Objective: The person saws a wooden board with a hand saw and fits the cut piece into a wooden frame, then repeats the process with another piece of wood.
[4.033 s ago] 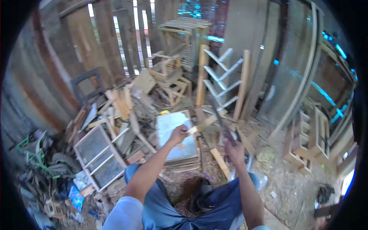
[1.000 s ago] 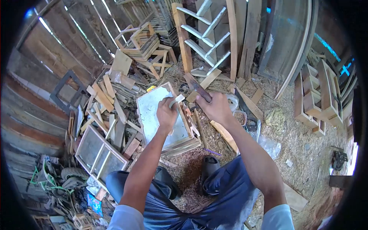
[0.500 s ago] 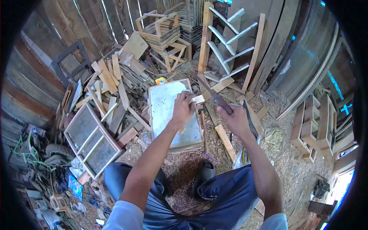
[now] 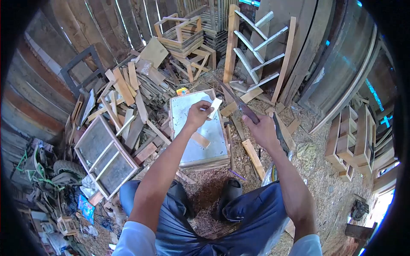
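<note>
My left hand (image 4: pixel 199 114) pinches a small pale wood piece (image 4: pixel 215 108), lifted above a white-topped wooden box (image 4: pixel 183 155). A second, flat wood piece (image 4: pixel 200 140) lies on that white top below my left wrist. My right hand (image 4: pixel 261 128) is closed round the brown handle of a handsaw (image 4: pixel 235 97). The saw's dark, narrow blade points up and to the left, past the right edge of the box, apart from the piece in my left hand.
Wood offcuts (image 4: pixel 141 100) are heaped to the left, beside a divided frame (image 4: pixel 104 155). A slatted wooden rack (image 4: pixel 260 49) leans at the back. Wooden frames (image 4: pixel 183 40) are stacked behind. Shelf-like wooden units (image 4: pixel 352 138) stand right. Sawdust covers the floor (image 4: pixel 329 187).
My left hand has lifted the small wood piece off the box and tilted it upright, uncovering the flat piece. The saw stays in my right hand, away from the wood.
</note>
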`<state>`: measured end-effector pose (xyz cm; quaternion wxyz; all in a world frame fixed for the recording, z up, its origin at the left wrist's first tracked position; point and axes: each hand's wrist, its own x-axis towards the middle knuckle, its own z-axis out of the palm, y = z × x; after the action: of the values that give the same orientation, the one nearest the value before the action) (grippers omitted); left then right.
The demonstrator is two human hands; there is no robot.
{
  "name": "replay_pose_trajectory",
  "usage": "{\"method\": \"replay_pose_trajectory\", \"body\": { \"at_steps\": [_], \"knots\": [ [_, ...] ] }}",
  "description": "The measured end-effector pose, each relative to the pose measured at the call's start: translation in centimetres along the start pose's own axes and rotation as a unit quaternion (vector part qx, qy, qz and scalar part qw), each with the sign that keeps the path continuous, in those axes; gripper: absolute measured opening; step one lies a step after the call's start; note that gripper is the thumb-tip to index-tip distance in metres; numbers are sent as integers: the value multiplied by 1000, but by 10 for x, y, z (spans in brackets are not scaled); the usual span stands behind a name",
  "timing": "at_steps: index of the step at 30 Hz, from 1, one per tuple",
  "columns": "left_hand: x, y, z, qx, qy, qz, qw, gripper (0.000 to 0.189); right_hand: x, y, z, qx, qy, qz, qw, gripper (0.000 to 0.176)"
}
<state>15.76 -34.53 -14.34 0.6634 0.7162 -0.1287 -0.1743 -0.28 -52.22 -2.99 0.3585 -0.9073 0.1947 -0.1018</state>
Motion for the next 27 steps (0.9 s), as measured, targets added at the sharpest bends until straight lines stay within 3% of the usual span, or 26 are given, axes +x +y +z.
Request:
{"method": "replay_pose_trajectory", "body": {
  "at_steps": [2, 3, 9, 12, 20, 24, 27],
  "knots": [
    [-4, 3, -4, 20, -10, -30, 999, 16, -1, -1, -1, 35, 1, -3, 999, 44],
    [-1, -1, -8, 90, -22, 10, 996, 17, 0, 0, 0, 36, 2, 0, 999, 44],
    [-9, 11, -7, 49, -32, -46, 997, 17, -2, 1, -5, 21, 11, 0, 1000, 44],
    [1, 7, -4, 103, -29, 7, 994, 21, 1, 2, -8, 47, 38, -45, 997, 44],
    [-3, 22, 9, 165, -58, 44, 984, 18, -1, 4, -15, 45, 6, -2, 999, 43],
    [-12, 34, 18, 107, -123, -39, 986, 22, 0, 13, -12, 60, 19, -26, 998, 44],
    [-28, 42, 28, 24, -98, -2, 995, 29, -1, 12, -14, 54, 18, -17, 998, 44]
  ]
}}
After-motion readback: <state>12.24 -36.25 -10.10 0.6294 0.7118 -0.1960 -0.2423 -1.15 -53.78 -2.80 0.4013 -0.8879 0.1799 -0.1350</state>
